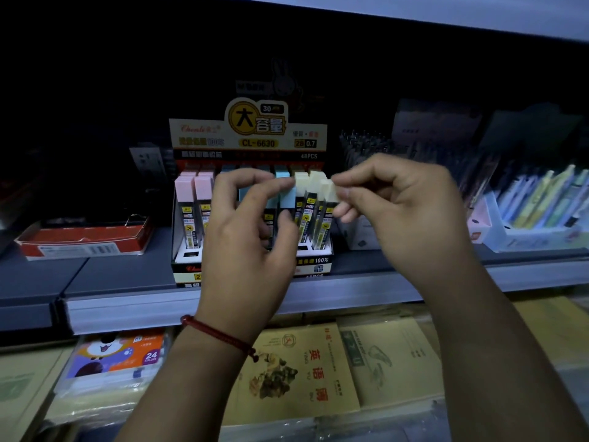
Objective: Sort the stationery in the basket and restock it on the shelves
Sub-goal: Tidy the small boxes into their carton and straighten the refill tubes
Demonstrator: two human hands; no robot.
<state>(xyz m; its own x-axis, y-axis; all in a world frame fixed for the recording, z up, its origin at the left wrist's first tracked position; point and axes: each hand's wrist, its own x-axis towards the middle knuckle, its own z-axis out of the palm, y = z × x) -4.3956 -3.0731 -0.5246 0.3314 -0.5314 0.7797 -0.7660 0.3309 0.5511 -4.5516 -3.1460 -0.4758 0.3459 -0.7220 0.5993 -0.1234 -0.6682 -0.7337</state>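
In the centre of the frame a yellow-capped lead case (pixel 329 190) stands nearly upright, long axis vertical, at the right end of the display box (pixel 248 135). Our right hand (pixel 398 205) pinches its cap from the right. Our left hand (pixel 245 224) pinches a blue-capped case (pixel 284 194) just beside it.

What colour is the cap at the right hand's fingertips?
Pale yellow: the cap is pinched by the right hand. It shows in the head view.
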